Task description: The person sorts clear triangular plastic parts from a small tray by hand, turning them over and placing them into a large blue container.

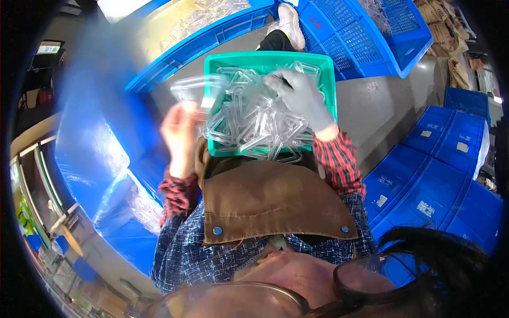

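Note:
A green plastic bin [328, 79] holds a heap of clear plastic frame-like pieces [270, 124] with bent corners. My bare left hand [180, 127], smeared by motion, is raised at the bin's left edge. Its fingers pinch a clear plastic piece [199, 87], also blurred. My right hand [307, 100], in a grey glove, is over the right part of the heap. Its fingers are curled together, with a small dark spot between them; what they hold, if anything, I cannot make out.
A blue crate [201, 47] with more clear pieces stands beyond the bin at left. Blue perforated crates [344, 40] are at far right, and blue boxes [424, 164] at right. Plastic-wrapped blue stacks [101, 164] stand at left. A white shoe [290, 26] shows beyond the bin.

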Demonstrator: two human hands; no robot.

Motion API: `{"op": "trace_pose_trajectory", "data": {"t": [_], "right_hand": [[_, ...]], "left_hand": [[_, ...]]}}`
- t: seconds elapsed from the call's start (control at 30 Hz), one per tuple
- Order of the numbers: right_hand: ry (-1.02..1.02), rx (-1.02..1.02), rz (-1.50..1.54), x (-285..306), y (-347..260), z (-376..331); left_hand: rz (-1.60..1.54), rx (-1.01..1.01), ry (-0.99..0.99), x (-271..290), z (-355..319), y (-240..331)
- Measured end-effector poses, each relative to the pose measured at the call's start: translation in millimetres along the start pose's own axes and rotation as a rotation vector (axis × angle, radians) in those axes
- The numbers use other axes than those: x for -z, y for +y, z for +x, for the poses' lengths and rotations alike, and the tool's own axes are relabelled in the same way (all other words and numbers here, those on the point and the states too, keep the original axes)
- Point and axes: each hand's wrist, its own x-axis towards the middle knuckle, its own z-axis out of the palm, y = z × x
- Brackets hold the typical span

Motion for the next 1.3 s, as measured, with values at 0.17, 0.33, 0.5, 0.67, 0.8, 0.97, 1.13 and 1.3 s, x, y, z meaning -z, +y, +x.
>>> {"op": "trace_pose_trajectory", "data": {"t": [0.17, 0.33, 0.5, 0.67, 0.8, 0.97, 1.13, 1.3], "right_hand": [[-0.297, 0.053, -0.441, -26.1, 41.6, 70.9], [-0.659, 0.071, -0.612, -31.3, 10.0, 74.9], [-0.409, 0.111, -0.18, -20.6, 15.5, 49.7], [0.153, 0.575, -0.06, -4.8, -17.8, 8.8], [0.094, 0.661, -0.204, -0.7, -39.4, -34.9], [0.23, 0.4, -0.175, -3.4, -22.8, -58.9], [0.261, 0.093, 0.559, -7.4, -13.4, -60.7], [0.21, -0.056, 0.641, -12.9, -21.5, -58.7]], "left_hand": [[-0.108, -0.13, 0.509, 217.6, 62.0, -66.7], [-0.191, 0.156, 0.911, 313.3, 56.9, -55.7], [0.003, -0.108, 0.594, 220.3, 64.5, -35.4], [-0.118, 0.231, -0.055, 25.5, 23.2, 13.3], [-0.406, 0.712, -0.577, -49.7, 5.5, 7.7], [-0.446, 0.303, -0.379, -74.8, -10.6, 8.7], [-0.292, 0.036, -0.39, -77.8, -20.8, 8.8], [-0.305, 0.028, -0.423, -77.5, -21.7, 7.7]]}}
